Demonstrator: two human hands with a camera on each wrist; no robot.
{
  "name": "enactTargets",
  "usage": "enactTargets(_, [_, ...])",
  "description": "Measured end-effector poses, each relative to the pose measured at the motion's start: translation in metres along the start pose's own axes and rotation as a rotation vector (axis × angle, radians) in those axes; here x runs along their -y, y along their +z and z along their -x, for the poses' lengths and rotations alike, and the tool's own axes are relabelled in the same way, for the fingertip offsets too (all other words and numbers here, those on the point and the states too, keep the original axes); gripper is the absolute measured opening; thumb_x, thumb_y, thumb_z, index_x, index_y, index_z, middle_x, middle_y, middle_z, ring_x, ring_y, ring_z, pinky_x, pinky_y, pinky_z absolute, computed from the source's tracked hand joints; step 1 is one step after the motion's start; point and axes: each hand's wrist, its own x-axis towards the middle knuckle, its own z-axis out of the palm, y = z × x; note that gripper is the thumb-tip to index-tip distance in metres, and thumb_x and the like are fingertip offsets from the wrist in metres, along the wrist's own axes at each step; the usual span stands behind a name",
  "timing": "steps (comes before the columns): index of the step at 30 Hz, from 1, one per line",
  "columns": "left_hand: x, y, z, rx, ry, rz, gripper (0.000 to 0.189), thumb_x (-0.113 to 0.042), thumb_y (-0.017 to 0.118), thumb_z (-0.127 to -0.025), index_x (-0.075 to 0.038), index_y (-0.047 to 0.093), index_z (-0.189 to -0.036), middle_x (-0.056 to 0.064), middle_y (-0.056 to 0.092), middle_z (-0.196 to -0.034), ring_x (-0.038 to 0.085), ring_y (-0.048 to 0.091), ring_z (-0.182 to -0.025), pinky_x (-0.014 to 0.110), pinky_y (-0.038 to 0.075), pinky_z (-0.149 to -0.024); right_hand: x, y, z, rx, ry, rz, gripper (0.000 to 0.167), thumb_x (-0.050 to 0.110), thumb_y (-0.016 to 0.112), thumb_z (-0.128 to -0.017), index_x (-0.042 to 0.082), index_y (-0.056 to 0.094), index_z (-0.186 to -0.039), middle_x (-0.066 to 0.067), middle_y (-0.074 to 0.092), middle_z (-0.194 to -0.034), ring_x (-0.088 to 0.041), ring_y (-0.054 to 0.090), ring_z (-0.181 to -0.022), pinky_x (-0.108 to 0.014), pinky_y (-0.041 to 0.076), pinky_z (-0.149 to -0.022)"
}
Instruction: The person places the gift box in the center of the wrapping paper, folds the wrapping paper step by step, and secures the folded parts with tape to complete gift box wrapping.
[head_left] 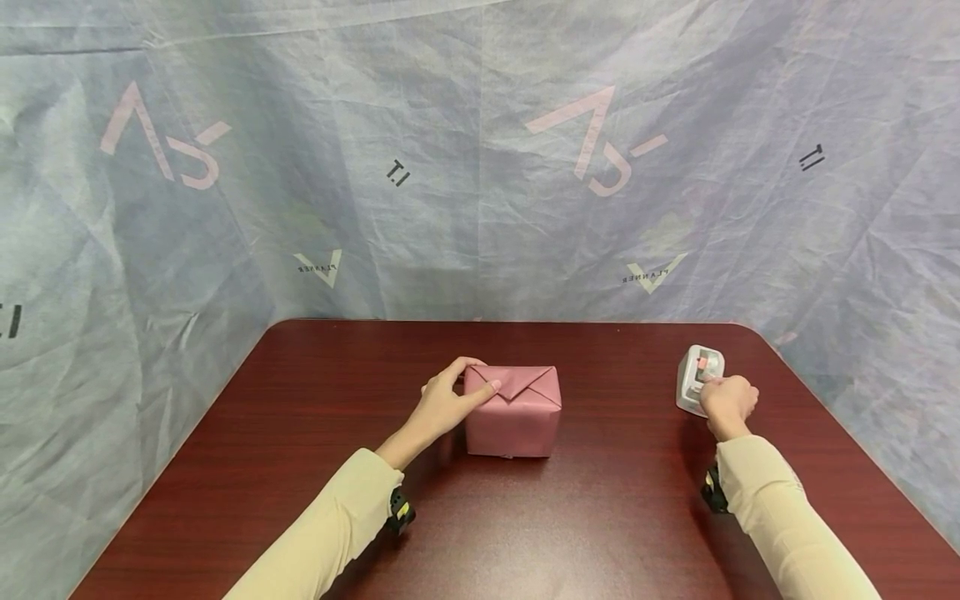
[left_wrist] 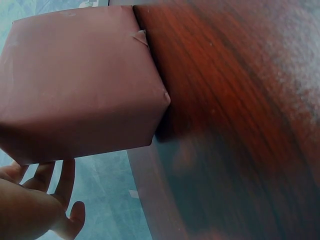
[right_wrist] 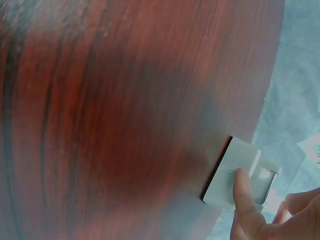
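A box (head_left: 513, 429) wrapped in pink paper stands on the table, its folded, pointed flap uppermost. My left hand (head_left: 442, 408) holds its left end, thumb across the top and fingers round the left side. In the left wrist view, fingertips touch a side of the wrapped box (left_wrist: 80, 75). My right hand (head_left: 729, 402) grips the near end of a pale grey tape dispenser (head_left: 691, 385), which stands on the table at the right. The right wrist view shows the thumb against the lettered face of the tape dispenser (right_wrist: 227, 172), near a toothed cutter (right_wrist: 271, 186). Other fingers are partly hidden.
The dark red wood-grain table (head_left: 517, 533) has rounded far corners. Behind it and along both sides hangs a grey-blue printed sheet (head_left: 480, 183). Black wrist devices hang under both pale yellow sleeves (head_left: 780, 517).
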Motion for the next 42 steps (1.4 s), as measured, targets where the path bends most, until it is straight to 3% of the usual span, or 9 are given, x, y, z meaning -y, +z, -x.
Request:
enactTargets(7, [0.0008,0.0002,-0.0003,0.008,0.001,0.005,0.038,-0.045,0.064,-0.08,-0.027,0.056,-0.112,-0.006,0.062,-0.098,0.013,0.057,-0.092,0.053,0.024,-0.095,-0.0014,-0.0012,0.0001,0.033,0.012,-0.012,0.036,0.005,0.037,-0.082,-0.019,0.053,-0.103,-0.041,0.033,-0.114,-0.052,0.031,-0.113,-0.052,0.031,-0.1])
enactTargets(21, [0.0029,-0.0009,0.0005,0.014,-0.031,0.01,0.038,-0.047,0.064,-0.08,-0.029,0.055,-0.112,-0.005,0.061,-0.103,0.016,0.056,-0.097,0.053,0.026,-0.097,-0.0036,-0.0007,0.0004,0.05,-0.09,-0.031,0.031,0.0,0.037,-0.078,-0.019,0.054,-0.096,-0.041,0.036,-0.11,-0.051,0.027,-0.114,-0.05,0.031,-0.098])
enactTargets(33, [0.0016,-0.0008,0.0001,0.018,-0.027,0.017,0.038,-0.047,0.064,-0.08,-0.029,0.055,-0.112,-0.006,0.061,-0.103,0.014,0.056,-0.096,0.051,0.03,-0.093,-0.0066,-0.0034,0.0041,0.059,-0.125,-0.052,0.035,0.004,0.033,-0.083,-0.016,0.055,-0.102,-0.038,0.037,-0.11,-0.05,0.029,-0.113,-0.051,0.037,-0.089])
enactTargets(37, [0.0018,-0.0009,0.0001,0.021,-0.03,0.02,0.038,-0.047,0.064,-0.08,-0.029,0.055,-0.112,-0.006,0.061,-0.103,0.013,0.056,-0.095,0.049,0.033,-0.091,-0.007,-0.0048,0.0055,0.059,-0.084,-0.084,0.036,0.01,0.038,-0.089,-0.014,0.058,-0.107,-0.036,0.044,-0.114,-0.045,0.035,-0.114,-0.046,0.038,-0.091])
enactTargets(39, [0.0018,-0.0007,-0.0001,0.021,-0.034,0.02,0.038,-0.048,0.064,-0.08,-0.029,0.055,-0.111,-0.006,0.061,-0.103,0.013,0.056,-0.095,0.047,0.035,-0.09,-0.0069,-0.0058,0.0056,0.065,-0.039,-0.12,0.037,0.013,0.043,-0.09,-0.014,0.058,-0.109,-0.033,0.047,-0.115,-0.041,0.038,-0.112,-0.04,0.043,-0.081])
enactTargets(42, [0.0016,-0.0002,-0.0003,0.023,-0.037,0.019,0.038,-0.048,0.064,-0.079,-0.03,0.055,-0.111,-0.007,0.06,-0.103,0.013,0.055,-0.095,0.044,0.039,-0.087,-0.007,-0.0084,0.0065,0.087,0.037,-0.163,0.037,0.015,0.048,-0.089,-0.014,0.059,-0.109,-0.028,0.048,-0.113,-0.033,0.041,-0.103,-0.027,0.041,-0.068])
